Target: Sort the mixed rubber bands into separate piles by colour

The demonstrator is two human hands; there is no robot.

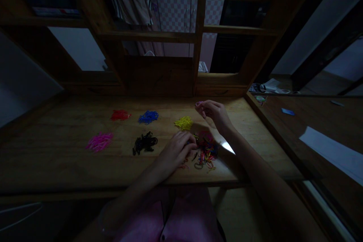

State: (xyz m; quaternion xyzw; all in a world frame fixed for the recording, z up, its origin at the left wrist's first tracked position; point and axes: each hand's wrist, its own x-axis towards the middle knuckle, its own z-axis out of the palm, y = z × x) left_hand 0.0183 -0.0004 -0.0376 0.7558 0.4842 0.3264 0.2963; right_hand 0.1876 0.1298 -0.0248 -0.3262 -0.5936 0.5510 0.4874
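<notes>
My right hand [213, 113] is raised above the desk with its fingertips pinched on a small purple-pink rubber band [199, 103]. Beneath it lies a mixed heap of rubber bands [207, 151] in red, yellow, blue, black and pink. My left hand [180, 146] rests at the heap's left edge, fingers curled inward; whatever it may hold is hidden. Just beyond that hand is a yellow pile of bands [183, 123]. Further left are a black pile [145, 143], a blue pile [148, 117], a red pile [120, 115] and a pink pile [99, 141].
The wooden desk [65, 159] backs onto a shelf unit with open frames [159, 37]. On the right, a lower brown surface [283, 132] carries white paper [331, 151] and a small blue card [288, 111]. The light is dim.
</notes>
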